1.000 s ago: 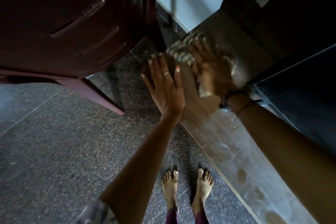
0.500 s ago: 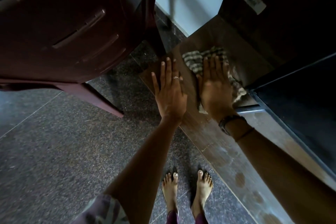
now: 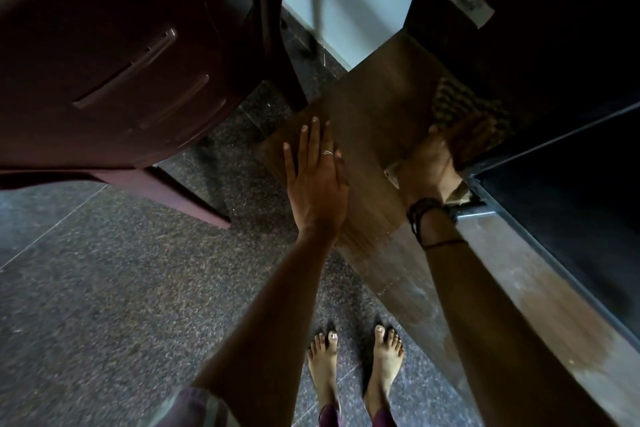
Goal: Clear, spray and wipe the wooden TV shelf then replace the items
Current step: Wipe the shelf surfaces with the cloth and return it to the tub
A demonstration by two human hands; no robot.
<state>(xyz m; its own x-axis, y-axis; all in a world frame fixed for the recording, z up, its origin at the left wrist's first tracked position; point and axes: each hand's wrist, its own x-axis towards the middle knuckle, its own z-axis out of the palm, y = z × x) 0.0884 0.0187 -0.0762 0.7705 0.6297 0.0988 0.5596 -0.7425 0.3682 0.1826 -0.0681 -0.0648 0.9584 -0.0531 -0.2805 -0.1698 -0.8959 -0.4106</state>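
Right hand (image 3: 440, 163) flat on checked cloth (image 3: 460, 104), fingers straight, cloth under and beyond fingertips. Left hand (image 3: 317, 184) flat, fingers spread, on wooden shelf (image 3: 374, 121) edge.

Brown wood-grain shelf (image 3: 374, 135), checked cloth (image 3: 450, 100), maroon chair (image 3: 114, 55), speckled grey floor (image 3: 104, 288).

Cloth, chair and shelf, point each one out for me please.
cloth (image 3: 453, 99): head view, on the striped part beyond the right hand.
chair (image 3: 104, 45): head view, on its dark red seat back.
shelf (image 3: 377, 121): head view, on bare wood between the hands.
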